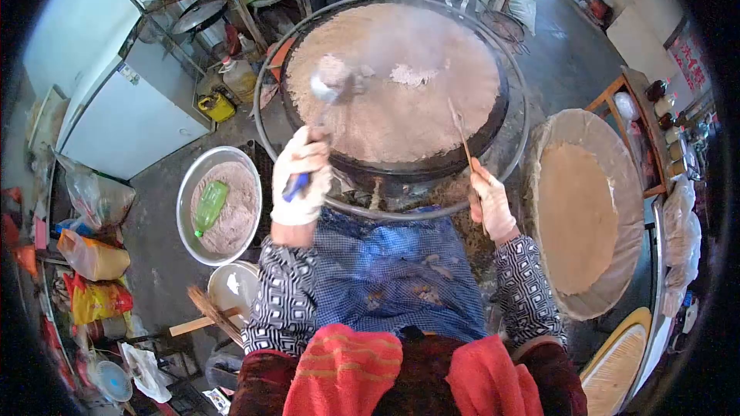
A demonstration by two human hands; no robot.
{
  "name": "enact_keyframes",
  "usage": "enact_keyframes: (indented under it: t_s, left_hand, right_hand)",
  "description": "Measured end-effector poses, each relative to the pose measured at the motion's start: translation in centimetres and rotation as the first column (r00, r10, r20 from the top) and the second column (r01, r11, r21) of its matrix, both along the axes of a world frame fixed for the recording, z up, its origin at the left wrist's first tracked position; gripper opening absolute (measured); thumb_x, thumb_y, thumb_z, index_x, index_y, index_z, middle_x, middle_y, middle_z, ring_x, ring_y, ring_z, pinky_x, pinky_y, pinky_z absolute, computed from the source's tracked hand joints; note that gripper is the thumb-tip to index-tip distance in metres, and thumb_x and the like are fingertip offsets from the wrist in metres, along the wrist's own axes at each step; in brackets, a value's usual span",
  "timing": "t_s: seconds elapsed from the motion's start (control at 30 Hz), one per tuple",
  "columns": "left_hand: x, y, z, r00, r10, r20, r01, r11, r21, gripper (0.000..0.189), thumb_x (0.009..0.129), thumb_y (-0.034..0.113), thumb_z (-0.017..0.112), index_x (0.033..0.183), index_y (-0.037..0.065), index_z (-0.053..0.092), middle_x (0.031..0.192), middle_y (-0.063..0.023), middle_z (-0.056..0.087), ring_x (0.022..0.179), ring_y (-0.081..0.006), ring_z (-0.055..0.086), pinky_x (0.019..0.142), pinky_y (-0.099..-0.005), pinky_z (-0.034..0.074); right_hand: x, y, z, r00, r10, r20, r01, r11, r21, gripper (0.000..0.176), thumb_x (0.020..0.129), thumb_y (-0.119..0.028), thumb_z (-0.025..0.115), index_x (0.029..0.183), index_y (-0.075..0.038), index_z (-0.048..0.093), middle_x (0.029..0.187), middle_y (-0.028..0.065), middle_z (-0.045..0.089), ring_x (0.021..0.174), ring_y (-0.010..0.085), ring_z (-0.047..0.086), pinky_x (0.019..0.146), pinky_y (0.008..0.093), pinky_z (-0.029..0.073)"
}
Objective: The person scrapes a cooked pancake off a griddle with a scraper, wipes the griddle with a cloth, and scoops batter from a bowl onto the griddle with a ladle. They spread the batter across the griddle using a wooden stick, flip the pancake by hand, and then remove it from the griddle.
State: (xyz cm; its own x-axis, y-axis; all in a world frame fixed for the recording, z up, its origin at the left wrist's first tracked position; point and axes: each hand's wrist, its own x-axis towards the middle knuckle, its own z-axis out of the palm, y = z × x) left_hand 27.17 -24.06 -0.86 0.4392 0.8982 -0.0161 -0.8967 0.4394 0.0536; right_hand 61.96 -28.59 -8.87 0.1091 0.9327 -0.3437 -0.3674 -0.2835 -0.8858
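My left hand (pixel 303 173), in a white glove, is closed round the handle of a metal ladle (pixel 327 91). The ladle carries a pinkish-brown mix and is slightly blurred over the left part of a large round griddle (pixel 505 81). A layer of the same pinkish-brown mix (pixel 385 119) covers the griddle, with a paler patch (pixel 412 75) near its middle and steam rising above. My right hand (pixel 492 202), also gloved, grips a thin wooden stick (pixel 462 135) whose far end reaches over the right side of the layer.
A metal basin (pixel 183 219) with pinkish powder and a green bottle (pixel 210 206) stands at left, above a white bucket (pixel 233 285) and a brush (pixel 210 310). At right lies a large lined basket (pixel 566 127). A metal ring (pixel 526 108) surrounds the griddle.
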Motion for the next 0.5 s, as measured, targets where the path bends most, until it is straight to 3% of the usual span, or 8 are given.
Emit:
enact_keyframes:
  t_s: [0.03,0.13,0.23,0.27,0.37,0.4,0.43,0.5]
  left_hand:
    - [-1.0,-0.8,0.5,0.930,-0.088,0.358,0.122,0.990,-0.074,0.007,0.099,0.008,0.043,0.101,0.001,0.044,0.070,0.0005,0.045,0.045,-0.0096,0.043,0.046,-0.0199,0.047]
    - [-4.8,-3.6,-0.3,0.952,-0.058,0.299,0.045,0.998,0.049,0.016,0.102,0.014,0.040,0.105,-0.002,0.040,0.069,-0.0002,0.043,0.053,-0.0067,0.046,0.050,-0.0182,0.047]
    - [-6.8,-5.8,0.3,0.988,0.155,-0.014,-0.155,0.988,0.010,0.016,0.103,0.014,0.039,0.103,-0.002,0.042,0.068,-0.0003,0.042,0.051,-0.0044,0.043,0.050,-0.0148,0.044]
    - [-7.4,-6.0,0.5,0.982,0.185,0.039,-0.180,0.976,-0.121,0.026,0.103,0.017,0.039,0.103,-0.009,0.041,0.062,-0.0012,0.040,0.048,-0.0090,0.043,0.042,-0.0210,0.045]
    - [-9.2,-6.4,-0.6,0.993,-0.004,0.118,0.006,1.000,-0.016,0.018,0.103,0.014,0.041,0.105,-0.005,0.043,0.078,-0.0018,0.044,0.053,-0.0018,0.039,0.049,-0.0142,0.043]
    - [-9.6,-6.5,-0.9,0.990,0.138,-0.021,-0.139,0.984,-0.112,0.020,0.104,0.015,0.040,0.108,-0.004,0.042,0.070,0.0027,0.042,0.048,-0.0023,0.040,0.047,-0.0167,0.043]
    - [-9.8,-6.9,-1.1,0.995,0.065,0.072,-0.060,0.995,-0.075,0.022,0.104,0.018,0.038,0.110,-0.003,0.041,0.065,0.0064,0.039,0.043,-0.0034,0.041,0.047,-0.0213,0.048]
    - [-10.4,-7.5,-1.0,0.971,0.175,-0.165,-0.184,0.982,-0.041,0.021,0.104,0.020,0.038,0.110,0.000,0.041,0.064,0.0074,0.038,0.043,-0.0039,0.042,0.049,-0.0252,0.051]
  right_hand:
    - [0.7,-0.9,-0.9,0.993,0.097,0.073,-0.094,0.995,-0.035,0.043,0.095,-0.023,0.060,0.138,-0.017,0.052,0.054,-0.0040,0.046,0.035,0.0068,0.037,0.031,0.0234,0.027]
    - [0.4,-2.7,-0.8,0.960,0.256,0.117,-0.243,0.963,-0.114,0.039,0.097,-0.021,0.058,0.136,-0.018,0.054,0.051,-0.0045,0.043,0.034,0.0071,0.036,0.031,0.0241,0.026]
    - [-1.1,-3.0,-0.5,0.939,0.337,0.074,-0.324,0.935,-0.144,0.037,0.098,-0.021,0.057,0.134,-0.019,0.055,0.050,-0.0044,0.041,0.034,0.0071,0.034,0.032,0.0246,0.025]
    - [-1.7,-2.8,0.0,0.940,0.341,0.001,-0.337,0.929,-0.156,0.036,0.098,-0.021,0.057,0.134,-0.019,0.055,0.050,-0.0044,0.040,0.034,0.0071,0.033,0.032,0.0248,0.025]
    - [-4.1,-2.5,0.5,0.931,0.351,-0.095,-0.364,0.908,-0.208,0.037,0.098,-0.021,0.056,0.134,-0.020,0.054,0.049,-0.0044,0.038,0.034,0.0075,0.031,0.034,0.0254,0.024]
    - [-4.9,-2.3,0.5,0.929,0.350,-0.119,-0.368,0.907,-0.206,0.036,0.097,-0.022,0.057,0.134,-0.020,0.054,0.049,-0.0042,0.038,0.034,0.0076,0.031,0.034,0.0255,0.024]
    - [-5.7,-2.2,0.6,0.925,0.353,-0.141,-0.377,0.903,-0.205,0.036,0.097,-0.022,0.057,0.133,-0.021,0.054,0.049,-0.0041,0.038,0.034,0.0077,0.032,0.034,0.0255,0.024]
    - [-7.4,-2.1,-1.2,0.889,0.386,-0.247,-0.435,0.880,-0.190,0.031,0.097,-0.027,0.058,0.127,-0.023,0.055,0.055,-0.0036,0.043,0.034,0.0061,0.030,0.034,0.0246,0.023]
